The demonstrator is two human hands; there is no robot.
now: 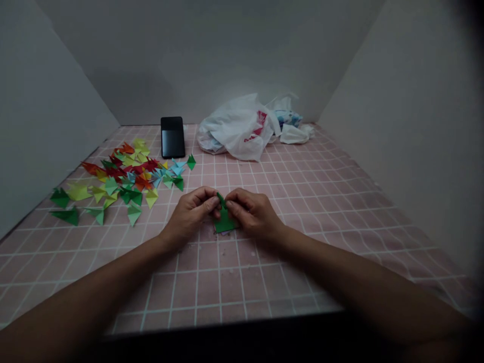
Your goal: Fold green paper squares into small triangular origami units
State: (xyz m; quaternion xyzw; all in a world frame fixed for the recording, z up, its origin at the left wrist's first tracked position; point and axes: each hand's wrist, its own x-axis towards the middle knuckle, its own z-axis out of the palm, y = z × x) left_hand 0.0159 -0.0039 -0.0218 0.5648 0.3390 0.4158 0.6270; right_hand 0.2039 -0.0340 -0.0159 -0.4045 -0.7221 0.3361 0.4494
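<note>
A small folded piece of green origami paper (221, 199) is pinched between both my hands, near the middle of the table. My left hand (194, 209) has thumb and fingers closed on its left side. From the right, my right hand (252, 210) grips it with thumb and forefinger. Just below the fingers shows a flat green paper square (225, 223), with a pinkish edge peeking out beneath it. Whether that square is joined to the folded piece, I cannot tell. The fingers partly cover both.
Several folded paper shapes (132, 194) in green, yellow, red, orange and blue lie scattered at the left. Behind them a black phone (173, 137) leans upright. A white plastic bag (238, 128) and crumpled wrapping (297, 133) sit by the back wall. A pink checked cloth (321, 201) covers the table.
</note>
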